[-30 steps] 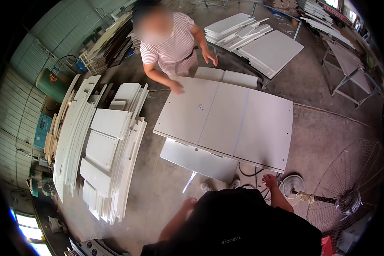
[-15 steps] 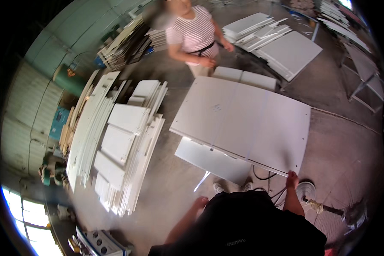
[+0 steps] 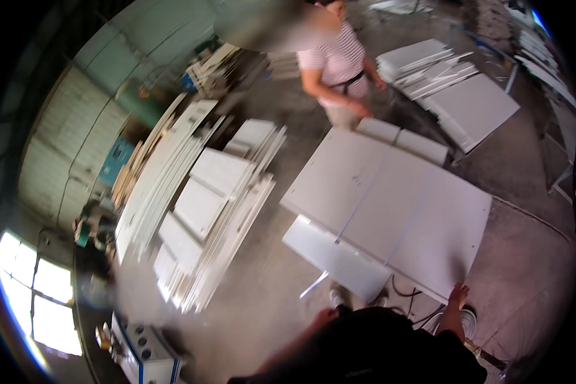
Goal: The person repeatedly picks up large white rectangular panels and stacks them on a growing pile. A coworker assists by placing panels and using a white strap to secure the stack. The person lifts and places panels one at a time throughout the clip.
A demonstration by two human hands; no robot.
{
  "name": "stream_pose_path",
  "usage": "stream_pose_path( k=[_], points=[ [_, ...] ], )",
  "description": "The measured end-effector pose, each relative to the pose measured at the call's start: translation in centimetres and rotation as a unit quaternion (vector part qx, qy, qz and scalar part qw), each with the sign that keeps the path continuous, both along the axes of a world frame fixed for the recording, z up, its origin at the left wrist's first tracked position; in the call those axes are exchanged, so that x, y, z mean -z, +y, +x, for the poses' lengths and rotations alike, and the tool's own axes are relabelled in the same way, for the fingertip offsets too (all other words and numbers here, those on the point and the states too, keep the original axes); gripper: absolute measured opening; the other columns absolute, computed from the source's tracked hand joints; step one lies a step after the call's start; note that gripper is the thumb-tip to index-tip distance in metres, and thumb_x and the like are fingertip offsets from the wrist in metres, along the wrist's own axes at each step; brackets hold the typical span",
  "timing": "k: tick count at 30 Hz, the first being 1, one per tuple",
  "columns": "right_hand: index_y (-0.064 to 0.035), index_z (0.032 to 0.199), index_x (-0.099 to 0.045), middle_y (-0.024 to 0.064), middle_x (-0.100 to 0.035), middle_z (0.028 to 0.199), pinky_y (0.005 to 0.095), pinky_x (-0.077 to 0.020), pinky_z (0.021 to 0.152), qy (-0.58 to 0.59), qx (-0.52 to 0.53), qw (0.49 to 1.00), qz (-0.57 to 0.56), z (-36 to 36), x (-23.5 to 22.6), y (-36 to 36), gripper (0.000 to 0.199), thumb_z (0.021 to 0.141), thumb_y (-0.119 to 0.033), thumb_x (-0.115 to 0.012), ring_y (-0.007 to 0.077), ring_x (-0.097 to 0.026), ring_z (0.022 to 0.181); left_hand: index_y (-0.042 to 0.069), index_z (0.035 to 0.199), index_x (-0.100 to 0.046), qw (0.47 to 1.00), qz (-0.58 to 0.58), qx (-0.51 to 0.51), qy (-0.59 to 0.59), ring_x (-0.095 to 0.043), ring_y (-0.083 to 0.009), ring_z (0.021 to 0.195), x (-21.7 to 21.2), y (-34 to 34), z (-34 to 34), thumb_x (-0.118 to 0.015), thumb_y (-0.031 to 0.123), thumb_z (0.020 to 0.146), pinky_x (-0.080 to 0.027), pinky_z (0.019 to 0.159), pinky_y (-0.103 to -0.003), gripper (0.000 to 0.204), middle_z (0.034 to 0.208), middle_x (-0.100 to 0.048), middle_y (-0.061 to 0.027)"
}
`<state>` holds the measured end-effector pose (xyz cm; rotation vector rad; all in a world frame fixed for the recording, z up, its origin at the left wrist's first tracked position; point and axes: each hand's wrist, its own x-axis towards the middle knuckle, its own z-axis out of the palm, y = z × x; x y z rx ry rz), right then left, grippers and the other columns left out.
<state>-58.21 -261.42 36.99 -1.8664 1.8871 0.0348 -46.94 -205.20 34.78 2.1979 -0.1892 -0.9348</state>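
A large white panel point(image 3: 390, 198) lies flat in front of me, with small holes near its edges and two thin straps across it. My right hand point(image 3: 458, 296) is at its near right corner, the fingers closed over the edge. My left hand point(image 3: 325, 316) hangs low beside my dark shirt, away from the panel; it is blurred and its fingers do not show clearly. Below the panel's near left edge, a smaller pale board point(image 3: 333, 256) sticks out over the floor.
A person in a striped shirt point(image 3: 339, 64) stands at the panel's far side. Stacks of white boards point(image 3: 201, 205) fill the floor to the left, and another board pile point(image 3: 467, 102) lies far right. A cable point(image 3: 403, 293) runs near my feet. A white machine with dark knobs point(image 3: 144, 349) stands lower left.
My view has tilted, so the scene sits further right and lower. My right hand stays at the panel's corner; the left remains low by my body.
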Motion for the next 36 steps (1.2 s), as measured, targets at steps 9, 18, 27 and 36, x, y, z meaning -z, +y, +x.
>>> stream_pose_path(
  k=[9,18,27,36],
  points=[
    [-0.0034,0.114,-0.058,0.0209,-0.055,0.119,0.0465,-0.0396,0.091,-0.042,-0.063,0.994,0.085,-1.0,7.1,-4.4,0.068,0.083,-0.059,-0.034,0.038,-0.053,0.108,0.003,0.093,-0.061,0.943,-0.127,0.237,-0.198,-0.06,-0.027,0.084,-0.4,5.9,5.4,-0.055,0.021,0.082,-0.048,0.074,-0.036,0.023,0.089,-0.062,-0.0143],
    [0.0044,0.108,-0.061,0.0216,-0.063,0.103,0.0366,-0.0415,0.089,-0.177,0.098,0.961,0.186,-1.4,9.4,-5.1,0.096,0.074,-0.08,-0.03,0.0295,-0.057,0.101,0.007,0.07,-0.059,0.984,0.04,0.137,-0.105,-0.056,-0.0332,0.075,-6.3,6.0,-0.8,-0.056,0.023,0.074,-0.045,0.064,-0.044,0.016,0.073,-0.055,-0.0152],
    [0.0034,0.103,-0.064,0.0177,-0.063,0.104,0.0358,-0.0434,0.085,-0.129,0.12,0.965,0.197,-0.5,7.4,-5.4,0.102,0.068,-0.086,-0.029,0.0275,-0.058,0.096,0.006,0.07,-0.059,0.952,0.027,0.251,-0.173,-0.054,-0.0367,0.072,-7.0,4.8,-0.3,-0.055,0.027,0.076,-0.043,0.062,-0.048,0.022,0.07,-0.053,-0.0176],
    [0.0104,0.11,-0.056,0.0316,-0.053,0.115,0.0396,-0.0344,0.099,-0.063,0.002,0.984,0.169,-1.4,2.2,-3.7,0.1,0.079,-0.077,-0.018,0.0375,-0.046,0.117,0.008,0.104,-0.059,0.992,-0.046,-0.037,0.114,-0.06,-0.0254,0.091,-8.8,-0.2,10.0,-0.046,0.021,0.088,-0.049,0.076,-0.037,0.024,0.101,-0.063,-0.01]
  ],
)
